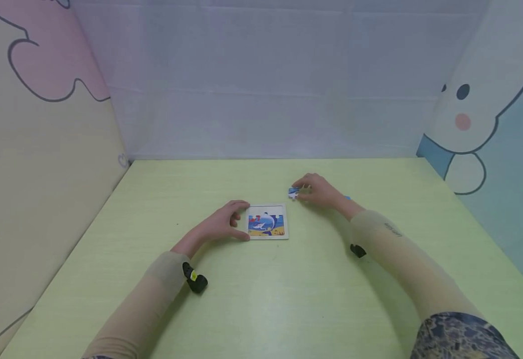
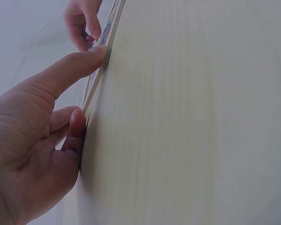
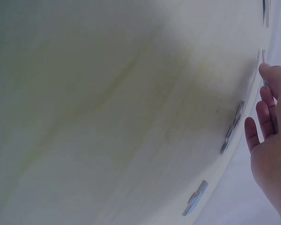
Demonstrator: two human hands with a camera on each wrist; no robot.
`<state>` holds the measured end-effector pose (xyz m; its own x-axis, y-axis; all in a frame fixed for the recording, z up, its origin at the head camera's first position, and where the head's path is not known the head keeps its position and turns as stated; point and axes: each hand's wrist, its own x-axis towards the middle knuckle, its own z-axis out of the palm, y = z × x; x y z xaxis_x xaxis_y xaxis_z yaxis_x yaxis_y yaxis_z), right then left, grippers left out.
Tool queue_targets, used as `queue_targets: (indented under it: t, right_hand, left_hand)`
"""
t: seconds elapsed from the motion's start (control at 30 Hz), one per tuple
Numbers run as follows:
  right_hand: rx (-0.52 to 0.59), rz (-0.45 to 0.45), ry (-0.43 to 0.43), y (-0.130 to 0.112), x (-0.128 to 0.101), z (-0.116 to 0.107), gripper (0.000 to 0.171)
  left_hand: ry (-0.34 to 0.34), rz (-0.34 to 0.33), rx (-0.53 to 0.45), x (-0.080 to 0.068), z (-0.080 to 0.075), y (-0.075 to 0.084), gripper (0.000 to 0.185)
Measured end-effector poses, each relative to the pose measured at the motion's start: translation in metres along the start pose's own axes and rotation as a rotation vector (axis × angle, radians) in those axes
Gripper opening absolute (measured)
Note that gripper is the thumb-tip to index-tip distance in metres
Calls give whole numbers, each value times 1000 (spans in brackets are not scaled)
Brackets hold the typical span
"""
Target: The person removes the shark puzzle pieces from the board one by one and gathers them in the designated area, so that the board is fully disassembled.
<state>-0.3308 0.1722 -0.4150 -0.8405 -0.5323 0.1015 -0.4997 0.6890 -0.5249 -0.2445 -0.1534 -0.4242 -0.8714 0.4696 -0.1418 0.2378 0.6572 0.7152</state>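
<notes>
A small picture puzzle board [image 1: 267,222] lies flat on the green table [image 1: 261,299]. My left hand [image 1: 225,223] rests at its left side, thumb [image 2: 82,63] and a fingertip [image 2: 77,129] pressed against the board's edge [image 2: 97,79]. My right hand [image 1: 317,191] is just beyond the board's far right corner, its thumb and forefinger closing on a loose blue and white puzzle piece [image 1: 293,192]. The right wrist view shows that hand's other fingers [image 3: 267,117] relaxed above the table, with more loose pieces [image 3: 232,127] lying flat beside them.
Another blue piece [image 1: 347,198] peeks out behind my right wrist. Padded walls with cartoon prints close the table in at the left [image 1: 41,149], back and right [image 1: 490,124]. Black wrist cameras [image 1: 195,280] hang under both forearms.
</notes>
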Motion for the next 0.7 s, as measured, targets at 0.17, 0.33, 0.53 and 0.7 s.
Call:
queue_targets:
  t: [0.17, 0.33, 0.53, 0.7]
  right_hand:
    - [-7, 16, -17, 2, -5, -5, 34]
    - [9, 45, -48, 6, -10, -8, 34]
    - [45, 96, -92, 13, -14, -11, 34]
    - [60, 107, -115, 14, -18, -12, 35]
  left_hand:
    - [2, 5, -7, -1, 0, 1, 91]
    - [5, 14, -6, 0, 1, 0, 91]
    - [8, 5, -9, -1, 1, 1, 90]
    - [8, 7, 7, -1, 0, 1, 91]
